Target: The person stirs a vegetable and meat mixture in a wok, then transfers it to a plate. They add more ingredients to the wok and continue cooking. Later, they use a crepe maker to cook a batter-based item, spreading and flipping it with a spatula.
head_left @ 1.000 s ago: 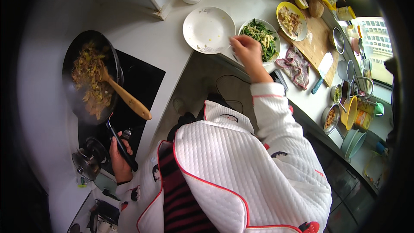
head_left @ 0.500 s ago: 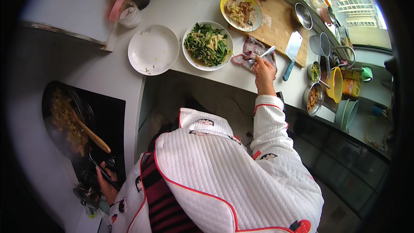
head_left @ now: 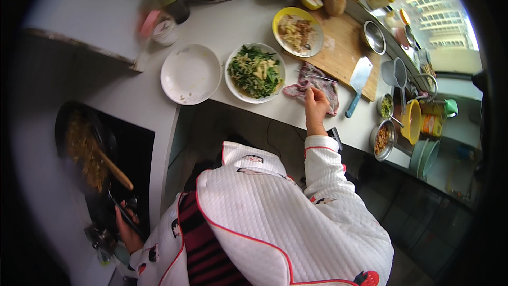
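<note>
Frying pan [head_left: 99,128] and wooden spatula [head_left: 114,169] sit together, well left of the dish of greens [head_left: 248,99] and nearer us than it is. Our left hand [head_left: 127,228] is closed around the pan's black handle [head_left: 128,215], probably to steady the pan from its cooler end. The spatula leans out over the rim, its grip towards us, presumably so we can reach it without touching the browned food [head_left: 82,153].

Our right hand [head_left: 316,107] is just right of the greens, over the near part of a patterned cloth [head_left: 329,92], its fingers drawn together. A thin, blurred utensil [head_left: 321,78] lies beyond the fingertips; we cannot tell whether they grip it. The cloth seems laid there for wiping.

Further right of the greens, the knife [head_left: 361,77] has its blade on the cutting board [head_left: 341,34] and its blue handle past the near edge, likely for easy lifting. A white plate [head_left: 190,74] sits just left of the greens.
</note>
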Demonstrator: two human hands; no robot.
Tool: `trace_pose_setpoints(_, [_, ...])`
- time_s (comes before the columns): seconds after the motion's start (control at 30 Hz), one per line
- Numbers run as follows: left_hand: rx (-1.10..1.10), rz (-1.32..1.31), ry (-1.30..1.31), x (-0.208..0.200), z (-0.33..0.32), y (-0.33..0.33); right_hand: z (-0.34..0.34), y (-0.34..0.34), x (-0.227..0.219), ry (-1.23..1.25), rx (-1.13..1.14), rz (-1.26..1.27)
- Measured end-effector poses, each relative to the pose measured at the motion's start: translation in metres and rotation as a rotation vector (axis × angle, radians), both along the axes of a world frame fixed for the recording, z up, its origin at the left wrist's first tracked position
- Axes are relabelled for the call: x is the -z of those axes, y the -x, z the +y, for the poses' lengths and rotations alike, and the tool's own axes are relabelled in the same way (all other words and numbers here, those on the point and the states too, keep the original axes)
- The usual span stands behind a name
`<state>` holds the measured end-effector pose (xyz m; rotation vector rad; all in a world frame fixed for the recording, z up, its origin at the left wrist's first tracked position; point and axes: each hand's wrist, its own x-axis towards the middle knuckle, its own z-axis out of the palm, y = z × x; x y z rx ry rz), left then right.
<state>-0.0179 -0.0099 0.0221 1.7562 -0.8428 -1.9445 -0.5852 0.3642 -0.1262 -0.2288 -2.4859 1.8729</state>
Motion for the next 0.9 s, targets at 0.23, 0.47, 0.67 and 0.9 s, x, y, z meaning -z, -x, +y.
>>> trace_pose_setpoints(0.23, [0.048,-0.019,0.121,-0.007,0.009,-0.001,-0.063,-0.065,-0.028,0.069,-0.565,-0.191])
trace_pose_setpoints(0.47, [0.061,0.005,0.119,0.003,0.012,-0.003,-0.179,-0.108,-0.009,0.204,-0.789,-0.572])
trace_pose_setpoints(0.67, [0.126,0.226,0.119,0.012,0.012,-0.016,-0.236,-0.106,0.001,0.083,-0.599,-0.565])
trace_pose_setpoints(0.9, [0.082,0.348,0.063,0.025,0.006,-0.013,-0.274,-0.157,-0.007,-0.05,-0.693,-0.584])
